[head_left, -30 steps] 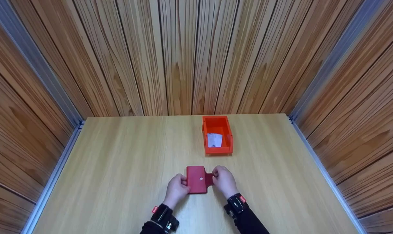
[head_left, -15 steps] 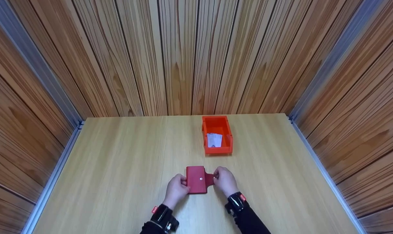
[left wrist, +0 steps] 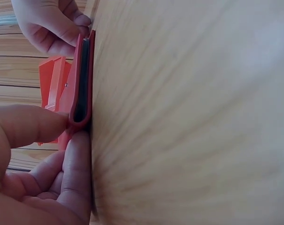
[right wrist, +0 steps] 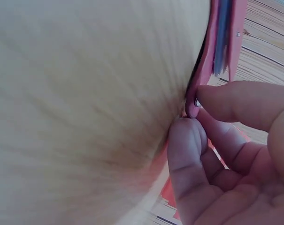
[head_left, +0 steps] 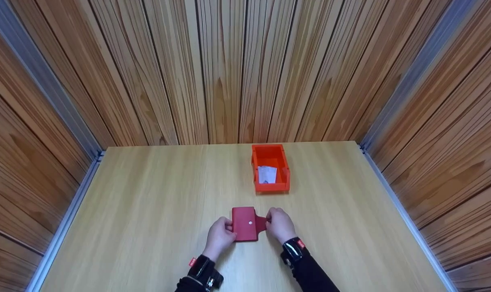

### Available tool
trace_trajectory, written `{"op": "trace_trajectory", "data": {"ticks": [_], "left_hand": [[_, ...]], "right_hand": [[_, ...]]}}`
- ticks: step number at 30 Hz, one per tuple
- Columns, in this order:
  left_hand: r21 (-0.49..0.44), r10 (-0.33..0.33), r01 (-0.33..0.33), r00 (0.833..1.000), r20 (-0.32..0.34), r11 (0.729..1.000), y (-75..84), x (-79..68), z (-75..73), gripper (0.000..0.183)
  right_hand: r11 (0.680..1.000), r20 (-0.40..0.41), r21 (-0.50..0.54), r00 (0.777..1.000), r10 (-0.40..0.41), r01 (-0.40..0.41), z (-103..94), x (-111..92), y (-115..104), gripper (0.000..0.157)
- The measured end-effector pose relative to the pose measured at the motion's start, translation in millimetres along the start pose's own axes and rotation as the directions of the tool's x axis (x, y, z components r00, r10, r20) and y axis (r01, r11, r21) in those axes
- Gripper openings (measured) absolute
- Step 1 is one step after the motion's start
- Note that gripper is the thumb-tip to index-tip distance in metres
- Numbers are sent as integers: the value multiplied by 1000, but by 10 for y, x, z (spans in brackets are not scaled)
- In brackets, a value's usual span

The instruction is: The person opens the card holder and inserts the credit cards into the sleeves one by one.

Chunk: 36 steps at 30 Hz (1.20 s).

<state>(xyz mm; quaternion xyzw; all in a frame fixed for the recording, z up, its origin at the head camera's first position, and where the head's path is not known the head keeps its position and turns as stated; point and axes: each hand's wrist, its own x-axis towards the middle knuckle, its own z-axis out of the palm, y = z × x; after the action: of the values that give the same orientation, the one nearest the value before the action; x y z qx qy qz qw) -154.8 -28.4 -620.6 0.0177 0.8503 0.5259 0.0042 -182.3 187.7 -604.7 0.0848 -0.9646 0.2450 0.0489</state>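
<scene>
A red card holder (head_left: 244,224) lies on the table with a silver snap stud on its upper cover. Its rounded spine sits between the thumb and fingers of my left hand (head_left: 220,236), which pinches it from the left. On the other side my right hand (head_left: 281,225) pinches the end of the closure tab (head_left: 261,223), which sticks out flat to the right. In the right wrist view a metal snap shows at the tab's tip, by the thumb (right wrist: 235,101). Dark inner sleeves show between the covers (left wrist: 83,77) in the left wrist view.
An orange-red open bin (head_left: 270,153) stands behind the card holder, near the back wall. Inside it lies a small white packet (head_left: 267,174). Wood-plank walls (head_left: 223,73) with metal corner rails enclose the light wooden table (head_left: 156,202) at the back and sides.
</scene>
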Motion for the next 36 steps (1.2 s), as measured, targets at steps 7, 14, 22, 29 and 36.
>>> {"op": "trace_trajectory", "data": {"ticks": [7,14,22,29,36], "left_hand": [[-39,-31,32,999,21,999,19,3,-18,29],[-19,-16,17,1000,20,1000,34,0,-27,28],[125,-1,8,998,-62,992,181,59,6,30],[234,54,-43,998,-40,971,454,137,95,28],[283,98,-87,995,-25,955,587,204,266,29]], "right_hand": [[1000,4,-21,1000,-5,5,1,-7,-7,19],[1000,6,-18,1000,-1,1,1,-8,-4,20],[1000,0,-10,1000,-10,10,12,-10,2,19],[1000,5,-4,1000,2,-2,0,-5,6,18],[1000,-19,-5,999,-30,30,9,-8,20,18]]}}
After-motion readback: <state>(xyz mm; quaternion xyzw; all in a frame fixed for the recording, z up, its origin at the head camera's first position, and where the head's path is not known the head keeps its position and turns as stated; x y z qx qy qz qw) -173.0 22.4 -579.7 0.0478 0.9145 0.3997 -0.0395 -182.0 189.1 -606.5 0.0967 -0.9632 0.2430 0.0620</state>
